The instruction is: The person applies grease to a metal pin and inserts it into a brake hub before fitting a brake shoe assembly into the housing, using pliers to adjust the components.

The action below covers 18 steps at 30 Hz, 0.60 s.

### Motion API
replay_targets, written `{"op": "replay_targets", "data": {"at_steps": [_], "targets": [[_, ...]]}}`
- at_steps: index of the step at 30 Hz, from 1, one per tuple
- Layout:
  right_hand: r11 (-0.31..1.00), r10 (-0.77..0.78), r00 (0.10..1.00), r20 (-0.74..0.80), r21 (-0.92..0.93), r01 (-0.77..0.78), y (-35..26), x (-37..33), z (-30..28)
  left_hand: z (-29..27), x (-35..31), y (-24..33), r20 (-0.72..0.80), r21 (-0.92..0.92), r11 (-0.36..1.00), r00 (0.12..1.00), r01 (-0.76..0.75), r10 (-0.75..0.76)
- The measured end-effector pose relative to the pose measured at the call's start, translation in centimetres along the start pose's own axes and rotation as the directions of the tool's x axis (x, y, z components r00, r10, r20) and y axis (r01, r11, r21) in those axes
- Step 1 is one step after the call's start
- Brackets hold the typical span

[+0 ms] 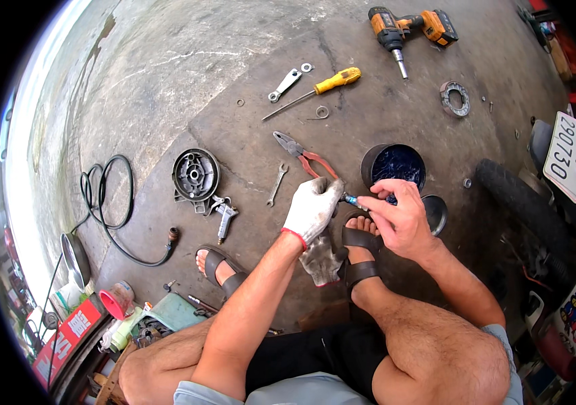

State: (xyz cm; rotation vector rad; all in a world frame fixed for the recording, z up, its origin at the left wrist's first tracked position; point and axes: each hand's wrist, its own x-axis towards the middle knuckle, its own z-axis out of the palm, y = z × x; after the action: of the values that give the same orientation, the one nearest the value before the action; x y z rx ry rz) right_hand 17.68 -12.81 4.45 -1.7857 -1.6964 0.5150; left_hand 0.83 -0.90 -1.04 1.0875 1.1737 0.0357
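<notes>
In the head view, your gloved left hand point(313, 208) is curled shut around a slim small metal part point(350, 199), its end sticking out toward your right hand and smeared blue. Here's your bare right hand point(404, 219), fingers bent, fingertips right at that blue end; whether they actually pinch it, you can't tell from here. Just beyond sits the dark round tin point(371, 165), blue grease point(399, 164) inside, with a round lid point(435, 214) beside your right hand. Red-handled pliers point(298, 150) lie just past your glove, a wrench point(277, 185) to their left. And down between your sandalled feet, a soiled glove point(321, 262)! Farther out, there's a yellow-handled screwdriver point(337, 80), then an orange-and-black power driver point(390, 32) on the concrete floor point(234, 128).
</notes>
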Motion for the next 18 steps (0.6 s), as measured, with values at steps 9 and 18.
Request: {"op": "replay_targets", "data": {"at_steps": [9,18], "targets": [[0.994,0.063,0.998,0.0,0.086,-0.062,-0.2,-0.1,0.9,0.0,-0.3,0.5,0.024,0.036,0.999,1.0,0.009,-0.01],[0.817,0.402,0.916,0.014,0.445,-0.365,-0.3,-0.2,1.8,0.1,-0.6,0.6,0.058,-0.208,0.972,0.99,-0.113,0.128]]}}
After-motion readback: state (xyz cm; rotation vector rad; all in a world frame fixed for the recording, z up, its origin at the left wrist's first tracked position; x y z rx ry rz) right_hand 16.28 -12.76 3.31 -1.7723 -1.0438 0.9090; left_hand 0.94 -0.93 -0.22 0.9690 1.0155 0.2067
